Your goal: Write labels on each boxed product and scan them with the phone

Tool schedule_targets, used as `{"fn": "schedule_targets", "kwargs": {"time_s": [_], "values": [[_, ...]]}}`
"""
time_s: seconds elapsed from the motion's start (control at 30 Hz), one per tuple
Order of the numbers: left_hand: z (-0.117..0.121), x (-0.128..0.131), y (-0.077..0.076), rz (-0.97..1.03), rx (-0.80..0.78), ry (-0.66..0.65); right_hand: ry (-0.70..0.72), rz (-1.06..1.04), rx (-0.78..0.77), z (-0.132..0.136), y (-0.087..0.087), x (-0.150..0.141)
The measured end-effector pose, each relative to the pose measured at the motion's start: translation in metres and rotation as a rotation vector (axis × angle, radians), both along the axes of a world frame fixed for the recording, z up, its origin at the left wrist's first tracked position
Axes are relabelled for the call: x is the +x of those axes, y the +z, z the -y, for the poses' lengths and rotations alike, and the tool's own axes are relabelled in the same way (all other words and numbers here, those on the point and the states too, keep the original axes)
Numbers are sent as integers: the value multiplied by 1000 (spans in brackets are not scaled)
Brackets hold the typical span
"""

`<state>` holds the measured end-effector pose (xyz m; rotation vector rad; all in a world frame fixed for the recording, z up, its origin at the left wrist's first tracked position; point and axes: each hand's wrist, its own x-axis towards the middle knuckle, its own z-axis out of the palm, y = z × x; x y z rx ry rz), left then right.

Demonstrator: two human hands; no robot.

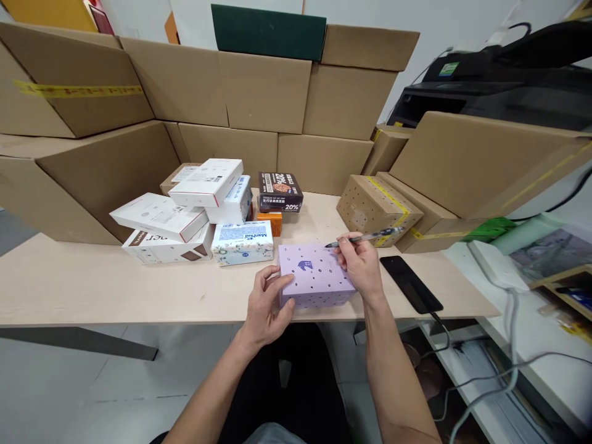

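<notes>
A light purple box point(312, 271) with small dark ring marks and a dark purple figure on top rests near the front edge of the table. My left hand point(268, 302) steadies its left side, thumb at the front and fingers along the upper left edge. In my right hand point(361, 262) is a pen point(370, 235), pinched between thumb and fingers. Its tip points left, over the far right part of the lid; whether it touches cannot be made out. Just behind the box lies a white and blue tissue pack point(243, 242) printed "Manhua".
White boxes point(160, 216) are stacked at the left, with a dark cookie box point(280, 191) and an orange box point(272, 223) beside them. Cardboard panels point(250, 92) wall the back. At right are a phone point(411, 283) on a cable, taped cartons point(377, 209) and a black printer point(490, 92).
</notes>
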<state>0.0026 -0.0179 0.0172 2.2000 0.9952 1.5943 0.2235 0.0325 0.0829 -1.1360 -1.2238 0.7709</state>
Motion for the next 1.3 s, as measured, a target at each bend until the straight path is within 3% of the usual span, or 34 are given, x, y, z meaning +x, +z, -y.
{"fn": "schedule_targets", "kwargs": {"time_s": [0.2, 0.5, 1.13, 1.3], "values": [[0, 0, -2, 16, -24, -19, -63, 313, 38, 7, 3, 0], [0, 0, 0, 17, -11, -24, -50, 458, 35, 7, 8, -2], [0, 0, -2, 14, -11, -20, -34, 487, 20, 7, 8, -1], [0, 0, -3, 4, -3, -7, -154, 225, 53, 6, 1, -1]]}}
